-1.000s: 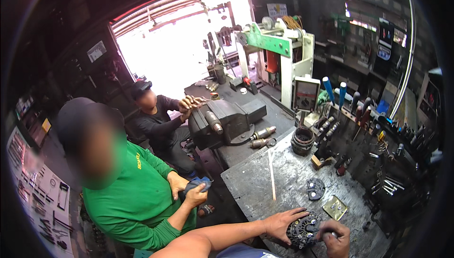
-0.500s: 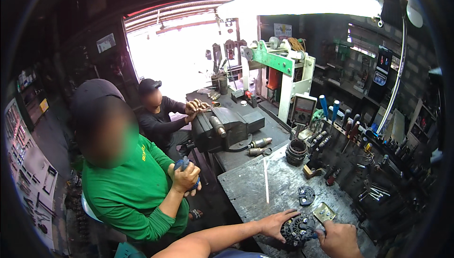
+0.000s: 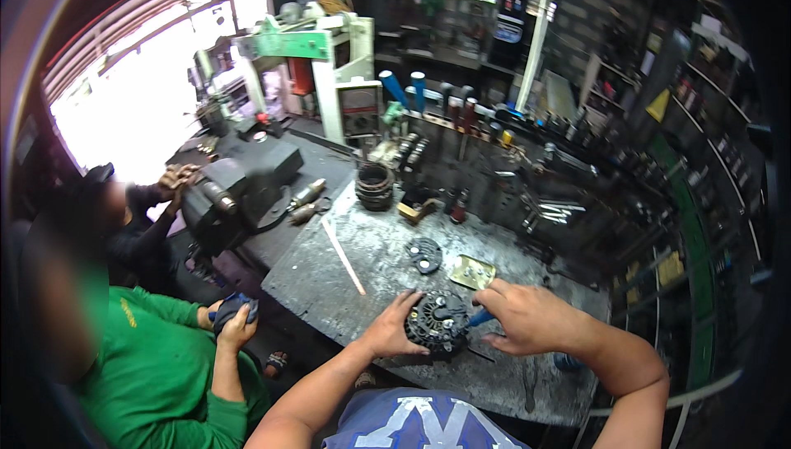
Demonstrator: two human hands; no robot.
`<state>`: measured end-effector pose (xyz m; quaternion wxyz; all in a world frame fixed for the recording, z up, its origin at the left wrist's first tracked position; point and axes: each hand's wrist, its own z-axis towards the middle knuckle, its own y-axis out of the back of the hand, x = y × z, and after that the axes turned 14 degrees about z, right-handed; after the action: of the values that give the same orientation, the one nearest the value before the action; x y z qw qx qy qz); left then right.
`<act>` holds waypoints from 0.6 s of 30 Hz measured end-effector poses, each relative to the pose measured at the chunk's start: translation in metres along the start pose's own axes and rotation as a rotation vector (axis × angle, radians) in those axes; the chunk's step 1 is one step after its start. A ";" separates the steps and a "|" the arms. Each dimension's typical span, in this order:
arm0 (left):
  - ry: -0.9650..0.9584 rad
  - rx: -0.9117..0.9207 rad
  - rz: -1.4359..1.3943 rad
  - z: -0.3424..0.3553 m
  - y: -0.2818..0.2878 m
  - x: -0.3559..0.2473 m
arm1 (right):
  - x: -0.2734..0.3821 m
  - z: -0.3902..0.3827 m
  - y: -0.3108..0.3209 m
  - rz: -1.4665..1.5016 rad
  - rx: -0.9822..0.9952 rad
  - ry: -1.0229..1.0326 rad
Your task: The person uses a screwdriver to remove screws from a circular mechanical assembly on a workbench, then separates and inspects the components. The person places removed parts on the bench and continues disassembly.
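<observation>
My left hand (image 3: 390, 329) grips the left side of a round, dark slotted housing (image 3: 439, 317) lying on the scuffed metal worktop (image 3: 305, 288). My right hand (image 3: 523, 313) is closed on a blue-handled tool (image 3: 479, 317) at the housing's right side; the tool's tip is hidden. Behind the housing lie a dark half-round cover (image 3: 425, 256) and a shallow tray (image 3: 472, 271) with small parts. A thin pale strip (image 3: 344, 259) lies to the left, and a dark ring-shaped part (image 3: 374, 187) stands farther back.
A person in green (image 3: 165, 358) at my left holds a dark blue cloth (image 3: 232, 309); another in black (image 3: 136, 235) works at a large vise (image 3: 218, 185). A white-and-green machine (image 3: 288, 48) stands behind. Tools (image 3: 560, 212) line the back and right of the bench.
My view has swung right, shifting the co-workers leftward. My right hand now sits higher beside the housing, with more forearm showing and the blue tool visible. My left hand keeps hold of the housing.
</observation>
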<state>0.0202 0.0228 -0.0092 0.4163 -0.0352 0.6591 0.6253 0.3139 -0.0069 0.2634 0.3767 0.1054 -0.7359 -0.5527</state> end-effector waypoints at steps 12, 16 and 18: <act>0.001 0.004 0.003 0.003 -0.001 0.004 | 0.009 0.003 -0.001 -0.058 0.114 -0.175; -0.009 0.002 -0.029 0.003 -0.002 0.007 | 0.008 0.005 -0.004 0.069 -0.185 0.168; -0.013 -0.002 -0.028 0.004 -0.003 0.007 | 0.008 0.005 -0.004 0.004 -0.090 -0.025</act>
<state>0.0189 0.0289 -0.0154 0.4294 -0.0408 0.6553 0.6201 0.3037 -0.0091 0.2626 0.3731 0.0800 -0.7150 -0.5859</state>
